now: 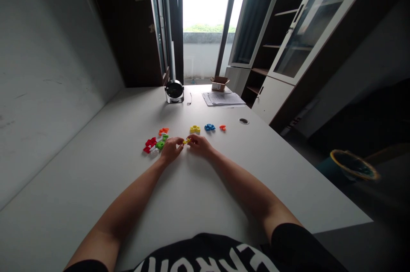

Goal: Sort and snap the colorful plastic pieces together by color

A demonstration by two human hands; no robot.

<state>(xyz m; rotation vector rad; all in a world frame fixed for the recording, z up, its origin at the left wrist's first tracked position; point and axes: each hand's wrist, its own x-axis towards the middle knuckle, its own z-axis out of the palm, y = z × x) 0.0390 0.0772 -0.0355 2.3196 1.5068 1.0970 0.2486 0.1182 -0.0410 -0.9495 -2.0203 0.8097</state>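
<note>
**White tabletop [105, 169]: both hands pinching one yellow plastic piece [186, 141].**
Left hand [171, 150] and right hand [198, 144] hold the piece between pressed fingertips, mid-table. Red, green and white pieces [153, 144] lie just left; yellow, blue and orange pieces [208, 128] lie just ahead.

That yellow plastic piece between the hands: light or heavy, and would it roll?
The yellow plastic piece is probably light, since the left hand and right hand pinch it lightly. Angular and stiff-looking, it seems unlikely to roll.
</note>
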